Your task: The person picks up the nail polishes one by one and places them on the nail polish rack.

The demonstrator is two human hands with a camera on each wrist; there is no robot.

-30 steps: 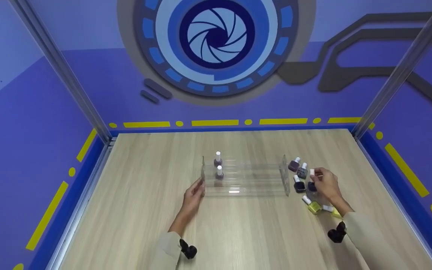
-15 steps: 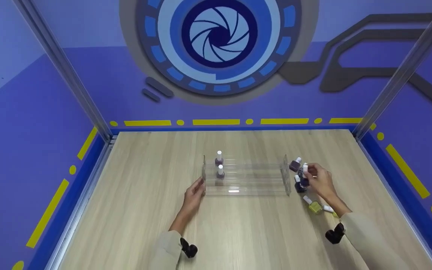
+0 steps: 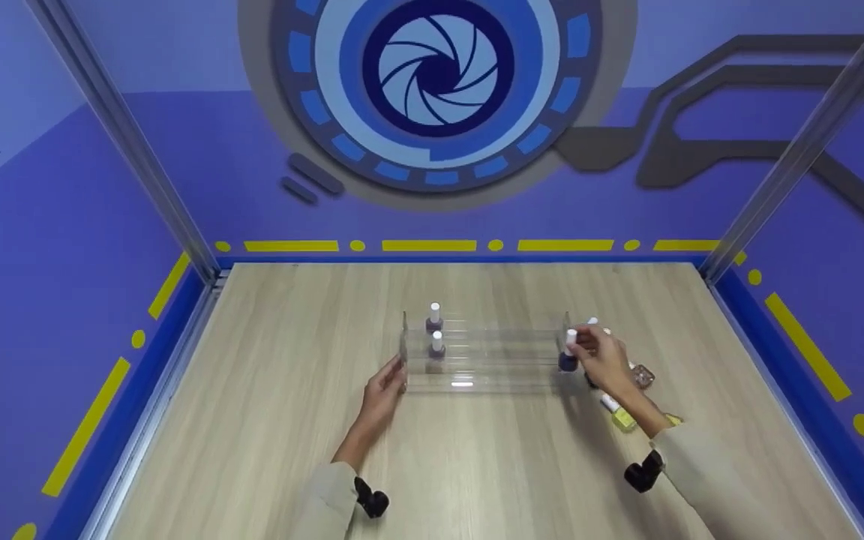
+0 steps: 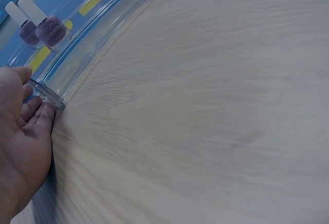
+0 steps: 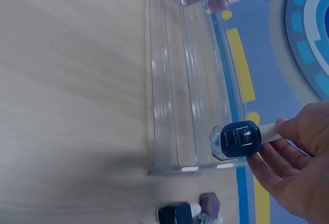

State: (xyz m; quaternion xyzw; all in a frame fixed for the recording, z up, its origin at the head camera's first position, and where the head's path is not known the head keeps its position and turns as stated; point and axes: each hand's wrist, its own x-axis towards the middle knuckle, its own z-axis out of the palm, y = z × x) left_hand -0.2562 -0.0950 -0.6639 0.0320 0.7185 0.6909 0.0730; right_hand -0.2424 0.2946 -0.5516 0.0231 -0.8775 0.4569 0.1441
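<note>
A clear acrylic display rack [image 3: 492, 367] with stepped tiers stands mid-table. At its left end panel, my left hand [image 3: 382, 397] grips the edge between thumb and fingers. My right hand [image 3: 603, 364] pinches the white cap of a dark blue nail polish bottle [image 5: 239, 140], held up by the rack's right end. Two mauve nail polish bottles stand on separate tiers toward the left, the rear one [image 3: 434, 318] behind the front one [image 3: 438, 346]. In the left wrist view, my left hand [image 4: 25, 136] is beside the rack's lower corner.
To the right of the rack lie several more nail polish bottles, partly hidden by my right hand. Among them are a yellow bottle [image 3: 624, 418] and a brownish one [image 3: 643, 376]. A patterned wall [image 3: 432, 217] rises behind the wooden table [image 3: 312, 300].
My right hand has lifted the dark blue nail polish bottle from the group at the right and carried it left to the rack's right end. My left hand has stayed at the rack.
</note>
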